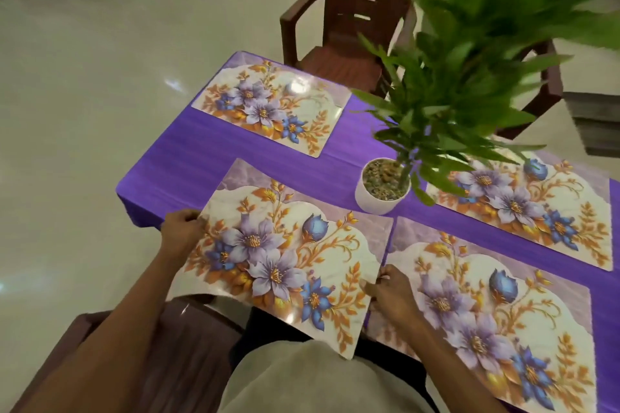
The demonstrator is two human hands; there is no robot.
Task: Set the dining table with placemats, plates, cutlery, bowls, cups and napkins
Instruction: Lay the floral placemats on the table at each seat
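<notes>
Left hand: the left hand [183, 228], at the lower left of the frame, pinches the left edge of a floral placemat [285, 255], thumb on top and fingers curled beneath.
Right hand: the right hand [389, 295], at lower centre, pinches the same placemat's right edge with curled fingers.
Held placemat: it sits at the near left corner of the counter [188, 157], its near edge hanging past the counter edge over the person's lap.
Other placemats: one lies flat just right of it at the lower right [503, 322], one at the upper centre [271, 107], one at the right edge [536, 208], partly behind leaves.
Counter cover: purple cloth.
Plant: a white pot [380, 191] with green leaves stands between the placemats.
Chairs: a brown chair [339, 20] stands beyond the counter at the top.
</notes>
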